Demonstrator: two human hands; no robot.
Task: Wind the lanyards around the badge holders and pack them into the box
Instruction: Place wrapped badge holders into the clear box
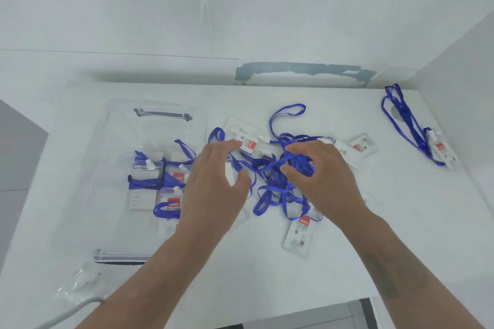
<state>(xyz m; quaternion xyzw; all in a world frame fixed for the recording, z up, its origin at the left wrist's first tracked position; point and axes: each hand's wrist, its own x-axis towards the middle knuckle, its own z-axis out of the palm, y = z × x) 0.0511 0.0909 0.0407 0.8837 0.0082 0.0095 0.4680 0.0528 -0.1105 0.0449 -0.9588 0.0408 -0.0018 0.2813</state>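
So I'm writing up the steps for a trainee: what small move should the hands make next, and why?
Probably lift one holder clear of the tangle. The left hand holds a badge holder, the right hand pinches a strand of the knotted blue lanyards, and wound holders already lie in the clear box.

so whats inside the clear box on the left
The clear box holds about three badge holders wound in blue lanyards. The left hand covers its right side, so any more there are hidden.
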